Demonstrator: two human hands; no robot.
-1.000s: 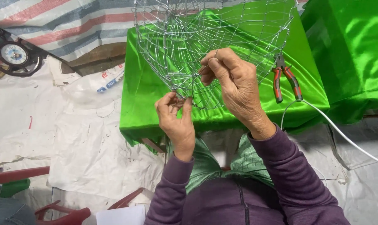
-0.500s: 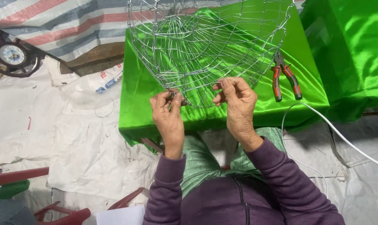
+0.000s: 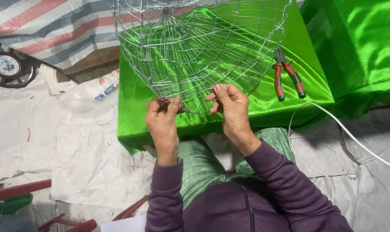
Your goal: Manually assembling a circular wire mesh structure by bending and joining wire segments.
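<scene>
Both hands pinch the near rim of a big round basket made of thin silver wire [image 3: 195, 47]. Left hand [image 3: 162, 120] has its thumb and fingers pressed together on the wire at the basket's 7 o'clock edge, and a small dark tool, too hidden to name, sits in that pinch. Right hand [image 3: 231, 109] has its thumb and first finger squeezed on the wire at the 5 o'clock edge, with the other fingers curled. The two hands are near each other but do not touch.

The basket lies tipped on a table covered in shiny green cloth [image 3: 255, 109], with its open side facing the person. At 3 o'clock from the basket, just beside it, a pair of pliers with red and grey handles [image 3: 287, 75] lies flat on the cloth.

At 4 o'clock from the table, a thin white cable [image 3: 345, 129] runs across the white sheet on the floor [image 3: 53, 146]. At 9 o'clock, well apart, a round clock with a dark frame [image 3: 6, 65] lies on the floor. At 11 o'clock is a striped red, grey and white tarp [image 3: 49, 25].
</scene>
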